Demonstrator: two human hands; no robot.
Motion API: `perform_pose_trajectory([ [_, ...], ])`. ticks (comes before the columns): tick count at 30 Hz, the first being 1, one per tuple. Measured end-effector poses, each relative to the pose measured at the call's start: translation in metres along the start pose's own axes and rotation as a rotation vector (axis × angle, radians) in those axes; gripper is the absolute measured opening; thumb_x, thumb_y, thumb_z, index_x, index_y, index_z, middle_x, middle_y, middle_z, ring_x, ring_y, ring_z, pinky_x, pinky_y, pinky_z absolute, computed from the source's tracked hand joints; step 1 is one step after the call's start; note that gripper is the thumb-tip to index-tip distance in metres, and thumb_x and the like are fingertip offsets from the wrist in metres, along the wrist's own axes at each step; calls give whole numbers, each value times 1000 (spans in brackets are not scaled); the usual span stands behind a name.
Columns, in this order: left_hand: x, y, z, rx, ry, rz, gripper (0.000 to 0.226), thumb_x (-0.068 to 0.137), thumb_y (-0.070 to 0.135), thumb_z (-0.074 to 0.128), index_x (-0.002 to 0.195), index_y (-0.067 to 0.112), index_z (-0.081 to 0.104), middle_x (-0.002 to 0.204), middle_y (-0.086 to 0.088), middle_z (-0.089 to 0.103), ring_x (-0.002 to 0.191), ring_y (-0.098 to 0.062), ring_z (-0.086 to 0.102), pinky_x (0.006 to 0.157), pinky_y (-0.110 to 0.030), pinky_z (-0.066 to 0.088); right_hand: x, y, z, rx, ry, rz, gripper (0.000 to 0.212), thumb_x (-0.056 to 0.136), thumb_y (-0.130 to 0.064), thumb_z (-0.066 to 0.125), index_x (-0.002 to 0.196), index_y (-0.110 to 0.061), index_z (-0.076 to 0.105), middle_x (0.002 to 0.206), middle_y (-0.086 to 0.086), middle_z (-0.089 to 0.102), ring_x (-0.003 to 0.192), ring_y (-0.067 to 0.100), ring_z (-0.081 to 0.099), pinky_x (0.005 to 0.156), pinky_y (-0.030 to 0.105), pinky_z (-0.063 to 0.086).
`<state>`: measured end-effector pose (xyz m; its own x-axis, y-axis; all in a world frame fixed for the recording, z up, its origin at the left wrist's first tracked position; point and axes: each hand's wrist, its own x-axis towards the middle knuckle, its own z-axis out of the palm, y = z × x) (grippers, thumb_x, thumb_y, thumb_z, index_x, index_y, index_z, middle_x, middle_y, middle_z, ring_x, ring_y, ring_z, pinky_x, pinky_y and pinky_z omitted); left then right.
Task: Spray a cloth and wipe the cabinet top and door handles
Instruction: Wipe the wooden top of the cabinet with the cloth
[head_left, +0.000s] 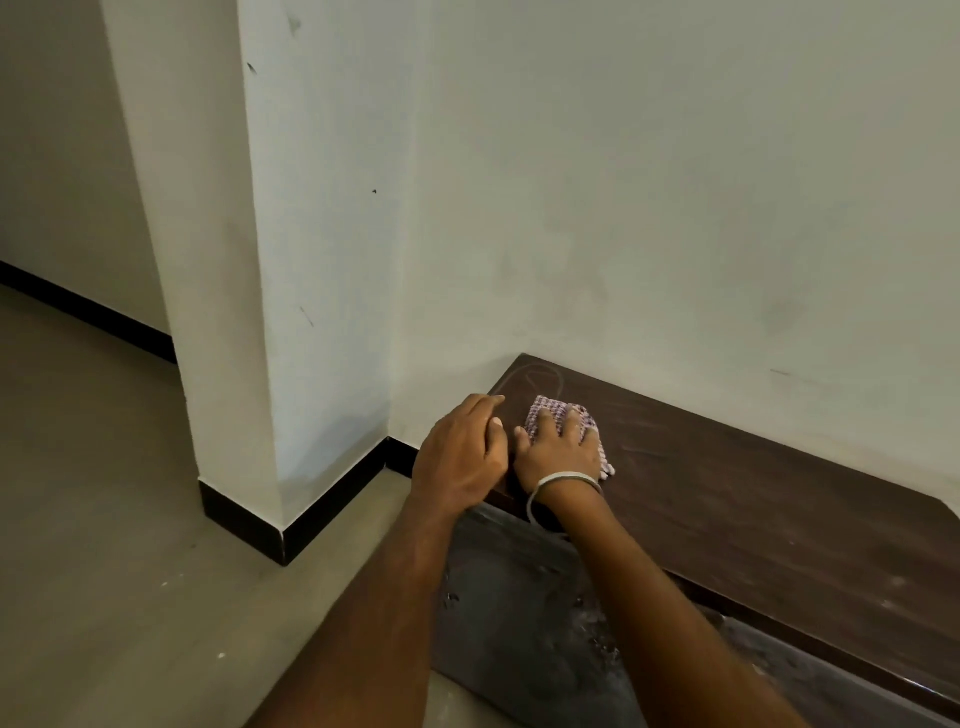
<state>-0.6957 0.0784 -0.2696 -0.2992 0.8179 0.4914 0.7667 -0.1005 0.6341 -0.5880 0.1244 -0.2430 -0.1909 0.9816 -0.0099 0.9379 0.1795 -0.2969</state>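
Dark wood, dusty and streaked: the cabinet top (753, 509) runs along the wall. At its left end, near the corner, the right hand (563, 454) presses the checked cloth (550, 410) flat under spread fingers. The left hand (462, 457) rests on the left edge, loosely curled, holding nothing. I'd say long overlapping strokes to the right, with even pressure and the cloth kept folded, would clear the dust best

Right hand (558, 452) flat on cloth (550, 410) (cabinet top (753, 519), left corner)
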Motion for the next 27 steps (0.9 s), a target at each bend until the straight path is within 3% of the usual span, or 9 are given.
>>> perform_pose_trajectory([
  [4, 1, -1, -1, -75, 23, -63, 49, 88, 32, 29, 129, 18, 53, 128, 2, 57, 111, -14, 56, 95, -29, 47, 28, -27, 6, -26, -44, -159, 58, 101, -48, 25, 154, -27, 14, 163, 7, -2, 149, 34, -2, 121, 49, 5],
  [8, -1, 1, -1, 4, 48, -20, 48, 87, 29, 30, 126, 16, 55, 125, 0, 60, 106, -16, 58, 91, -29, 46, 41, -18, 6, -13, -9, -217, 59, 100, -49, 28, 153, -24, 18, 162, 11, 3, 149, 31, 3, 120, 42, 3],
  [15, -4, 2, 0, 43, 47, 16, 47, 90, 27, 32, 131, 18, 54, 134, 5, 57, 117, -14, 55, 101, -33, 44, 71, 47, -19, -15, 35, -4, 62, 99, -50, 28, 154, -22, 18, 163, 9, 3, 149, 30, 3, 120, 42, 3],
  [19, -3, 2, 3, 85, 62, 4, 42, 93, 24, 37, 131, 18, 54, 132, 4, 58, 116, -15, 56, 99, -33, 45, 80, 45, -18, -9, 36, 73, 62, 98, -51, 27, 153, -26, 18, 163, 4, 2, 148, 34, 2, 119, 47, 5],
  [27, -5, -1, 5, 107, 62, -6, 44, 94, 31, 35, 133, 20, 50, 134, 3, 56, 119, -13, 53, 103, -29, 42, 93, -14, 3, 32, 21, -80, 59, 98, -50, 29, 152, -29, 20, 163, 2, 2, 149, 32, -1, 120, 44, 2],
])
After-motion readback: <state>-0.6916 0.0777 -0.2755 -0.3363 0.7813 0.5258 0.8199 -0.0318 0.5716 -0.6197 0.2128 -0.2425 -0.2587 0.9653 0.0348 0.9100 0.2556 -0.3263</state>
